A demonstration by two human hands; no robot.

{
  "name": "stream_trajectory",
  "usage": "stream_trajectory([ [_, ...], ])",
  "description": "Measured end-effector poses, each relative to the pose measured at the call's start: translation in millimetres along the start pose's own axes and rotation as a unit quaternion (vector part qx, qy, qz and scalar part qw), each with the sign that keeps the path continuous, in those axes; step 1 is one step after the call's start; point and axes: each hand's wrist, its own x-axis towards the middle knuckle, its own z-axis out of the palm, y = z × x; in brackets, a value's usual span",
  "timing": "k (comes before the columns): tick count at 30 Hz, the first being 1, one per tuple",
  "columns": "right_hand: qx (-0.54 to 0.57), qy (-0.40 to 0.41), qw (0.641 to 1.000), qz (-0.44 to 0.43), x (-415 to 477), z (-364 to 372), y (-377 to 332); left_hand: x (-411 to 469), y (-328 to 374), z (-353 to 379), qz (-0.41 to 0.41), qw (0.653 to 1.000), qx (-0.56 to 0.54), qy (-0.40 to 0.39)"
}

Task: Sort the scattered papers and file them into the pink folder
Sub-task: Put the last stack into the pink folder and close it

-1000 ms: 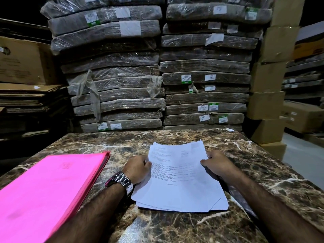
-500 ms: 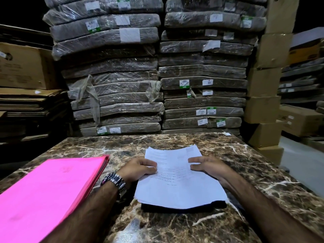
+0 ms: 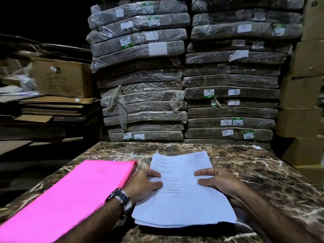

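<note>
Flanking the papers [image 3: 182, 206], left hand [image 3: 143, 185] and right hand [image 3: 220, 181] rest on them.

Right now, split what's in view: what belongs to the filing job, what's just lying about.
Job: papers, pink folder, left hand, right hand, marble table.
Lying about: wrapped bundles, cardboard box, flattened cardboard.

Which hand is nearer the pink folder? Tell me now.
Left. The left hand rests on the left edge of the papers, right beside the pink folder; the right hand is on their right side, papers between it and the folder.
</note>
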Motion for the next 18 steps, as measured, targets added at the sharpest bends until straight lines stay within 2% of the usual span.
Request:
stream_trajectory([
  [2, -0.017, -0.005, 1.0, -0.001, 4.2, 11.4, -3.2, -5.9, -1.4, -14.7, 0.01, 1.0, 0.013, 0.006],
  [5, -0.037, -0.022, 0.999, -0.001, 10.8, 28.7, -6.5, -10.9, -4.2, -39.7, 0.033, 0.994, 0.101, 0.034],
  [9, -0.053, -0.015, 0.998, -0.005, 17.7, 44.1, -4.8, -15.8, -12.5, -60.3, 0.058, 0.961, 0.25, 0.1],
  [11, -0.046, -0.014, 0.999, 0.003, 18.8, 47.0, -0.1, -16.5, -20.1, -68.4, 0.083, 0.936, 0.316, 0.129],
  [13, -0.047, -0.008, 0.999, 0.006, 19.6, 46.1, 4.6, -14.3, -27.7, -77.2, 0.108, 0.895, 0.411, 0.132],
  [18, -0.082, 0.005, 0.997, -0.005, 15.7, 38.7, 5.5, -3.5, -28.2, -88.3, 0.107, 0.796, 0.595, 0.034],
])
